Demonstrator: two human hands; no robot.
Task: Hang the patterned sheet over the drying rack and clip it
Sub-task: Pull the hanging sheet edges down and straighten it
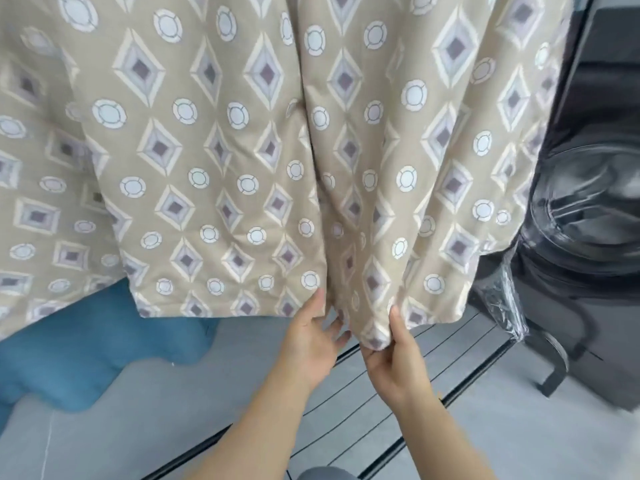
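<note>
right hand [391, 356] first: thumb pressed up the front of the patterned sheet [221, 157], fingers curled under the hem, so it's pinching a bunched fold at the bottom edge. left hand [311, 337] just beside it, fingers spread and relaxed, tips reaching into the crease between two hanging folds, thumb lying against the cloth, gripping nothing. the sheet itself, beige with diamonds and pale circles, hangs down in deep folds and fills most of the view; its top edge runs out of frame, so what carries it up there can't be told. below the hem, the black rails of the drying rack [464, 382] run slantwise over the grey floor [145, 420]. off left, a blue cloth [86, 344] behind the sheet. off right, a dark washing machine [588, 244], clear plastic film [504, 299] at its corner.
</note>
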